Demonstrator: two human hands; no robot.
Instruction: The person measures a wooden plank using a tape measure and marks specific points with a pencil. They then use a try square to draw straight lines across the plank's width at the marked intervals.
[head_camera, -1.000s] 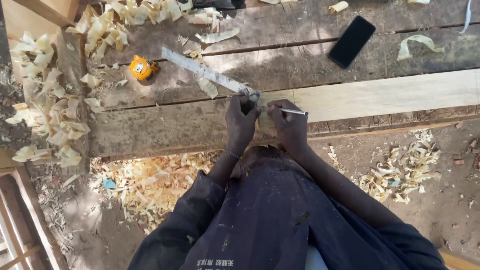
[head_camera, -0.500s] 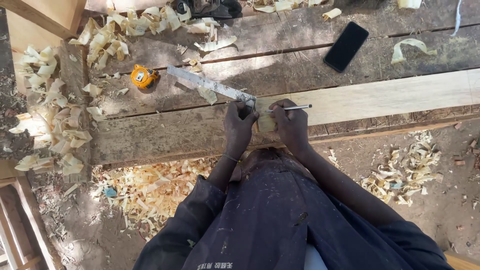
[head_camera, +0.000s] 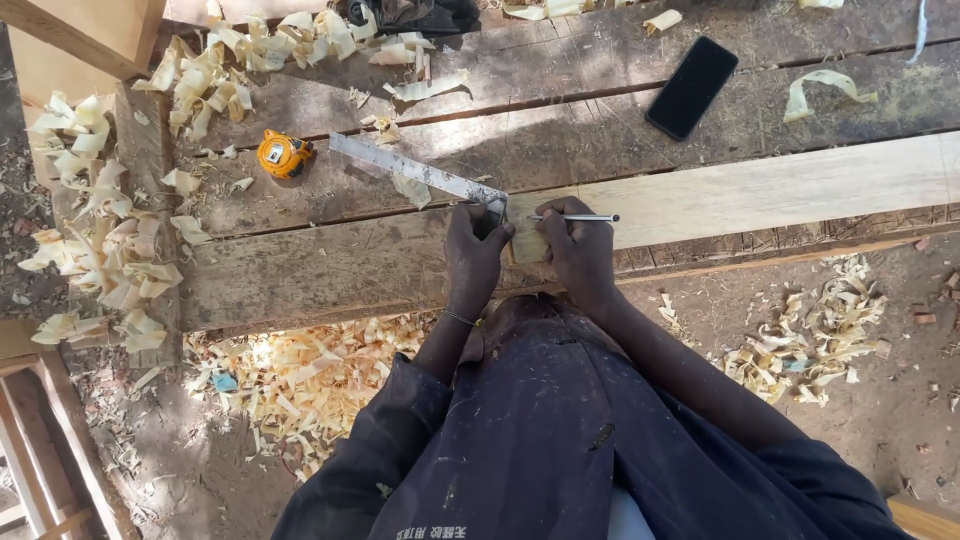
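While the view has shifted only slightly, both hands stay put at frame centre: the left hand (head_camera: 476, 252) presses the steel square (head_camera: 420, 175) on the pale plank (head_camera: 760, 190), and the right hand (head_camera: 572, 250) grips a pencil (head_camera: 580, 218).

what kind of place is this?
Likely an outdoor carpentry work area: a rough plank workbench over bare ground, wood shavings heaped about, a yellow tape measure, and the left hand steadying a metal square on a pale board.
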